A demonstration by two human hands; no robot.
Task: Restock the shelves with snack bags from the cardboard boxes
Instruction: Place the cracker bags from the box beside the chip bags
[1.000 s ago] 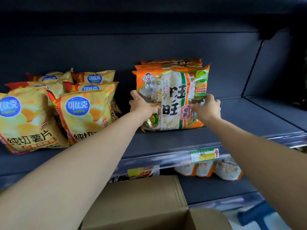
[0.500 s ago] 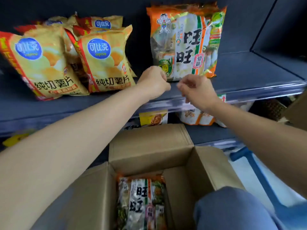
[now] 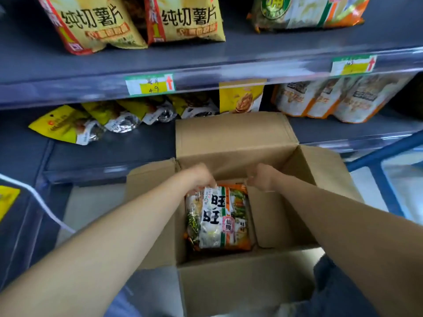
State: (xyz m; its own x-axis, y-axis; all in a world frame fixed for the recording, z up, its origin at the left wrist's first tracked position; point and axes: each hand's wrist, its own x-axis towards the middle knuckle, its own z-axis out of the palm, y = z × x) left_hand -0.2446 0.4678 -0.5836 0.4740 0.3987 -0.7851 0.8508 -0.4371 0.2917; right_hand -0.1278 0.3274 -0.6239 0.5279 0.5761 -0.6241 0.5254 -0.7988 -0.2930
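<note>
An open cardboard box (image 3: pixel 233 136) stands in front of the shelves, below me. In it lies an orange, white and green rice cracker bag (image 3: pixel 219 220), face up. My left hand (image 3: pixel 202 177) reaches into the box, its fingers closed on the bag's far edge. Curled just above the bag's far right corner is my right hand (image 3: pixel 261 178); whether it grips the bag is not clear. More bags of the same kind (image 3: pixel 306 12) stand on the upper shelf (image 3: pixel 229 65) at the right.
Yellow potato chip bags (image 3: pixel 190 19) stand on the upper shelf at left. The lower shelf holds yellow packs (image 3: pixel 64 126), a yellow nut bag (image 3: pixel 240 97) and white-orange pouches (image 3: pixel 320 99). A blue cart frame (image 3: pixel 384 184) is at right. The box's far flap stands upright against the lower shelf.
Both hands left the rice cracker bags on the upper shelf and dropped into the box. My view tilted down from the shelf to the box.
</note>
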